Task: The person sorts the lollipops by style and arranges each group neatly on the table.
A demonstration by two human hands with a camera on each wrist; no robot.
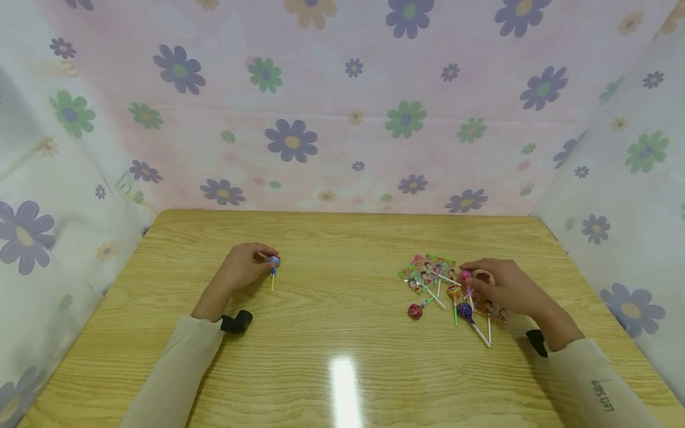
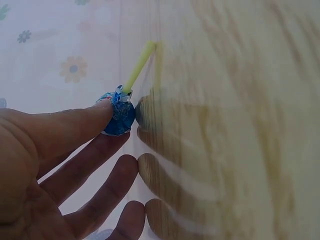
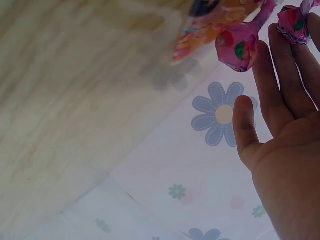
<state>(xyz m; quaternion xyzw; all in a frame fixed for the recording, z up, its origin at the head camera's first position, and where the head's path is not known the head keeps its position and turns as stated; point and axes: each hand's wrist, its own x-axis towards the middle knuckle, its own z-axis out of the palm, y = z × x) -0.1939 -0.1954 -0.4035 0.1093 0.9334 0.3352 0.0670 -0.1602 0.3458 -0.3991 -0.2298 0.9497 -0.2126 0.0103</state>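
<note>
My left hand (image 1: 242, 271) pinches a blue-wrapped lollipop (image 1: 275, 260) by its head between thumb and fingers, on the left of the wooden table. Its yellow stick (image 2: 140, 67) angles down to the tabletop in the left wrist view. Over at the right, my right hand (image 1: 511, 289) has thumb and forefinger around a pink-wrapped lollipop (image 1: 465, 276) at the edge of a candy pile. The right wrist view has this pink lollipop (image 3: 294, 24) at the fingertips. Another pink lollipop (image 3: 238, 49) lies beside the outer fingers.
Around the right hand lie a red lollipop (image 1: 415, 311), an orange one (image 1: 454, 291) with a green stick, a purple one (image 1: 465, 310) and printed candy packets (image 1: 426, 270). Dark straps (image 1: 237, 321) sit at both wrists. Flowered cloth (image 1: 342, 148) encloses the table's back and sides.
</note>
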